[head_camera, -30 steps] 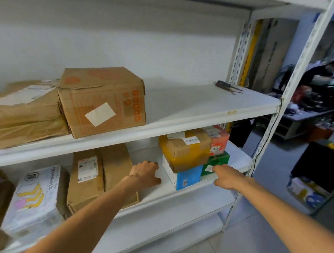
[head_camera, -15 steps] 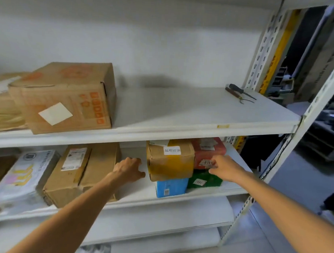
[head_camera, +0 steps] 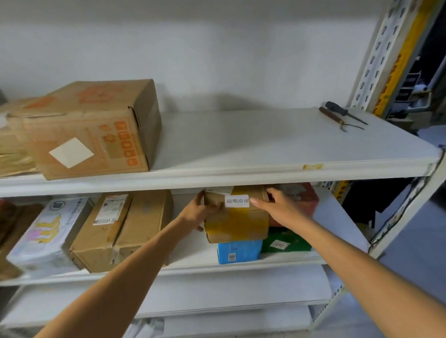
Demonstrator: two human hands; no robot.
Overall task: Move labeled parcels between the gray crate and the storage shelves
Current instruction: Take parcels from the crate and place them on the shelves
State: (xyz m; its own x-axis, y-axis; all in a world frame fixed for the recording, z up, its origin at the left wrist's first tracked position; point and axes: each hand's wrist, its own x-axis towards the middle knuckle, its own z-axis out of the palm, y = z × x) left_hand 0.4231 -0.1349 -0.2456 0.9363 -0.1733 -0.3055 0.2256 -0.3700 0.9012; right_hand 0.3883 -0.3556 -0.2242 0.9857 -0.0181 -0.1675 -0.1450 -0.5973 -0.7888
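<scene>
Head view, brown parcel point(head_camera: 236, 225) (white label point(head_camera: 237, 201)), yellow-taped

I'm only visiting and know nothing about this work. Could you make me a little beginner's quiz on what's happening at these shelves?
1. True or false: the left hand and the right hand both grip the yellow-taped box.
2. What does the yellow-taped box sit on? A: a blue box. B: a green box. C: bare shelf.
3. Fill in: the tools lie at the ____ end of the upper shelf.

Key: 1 true; 2 A; 3 right.
</scene>
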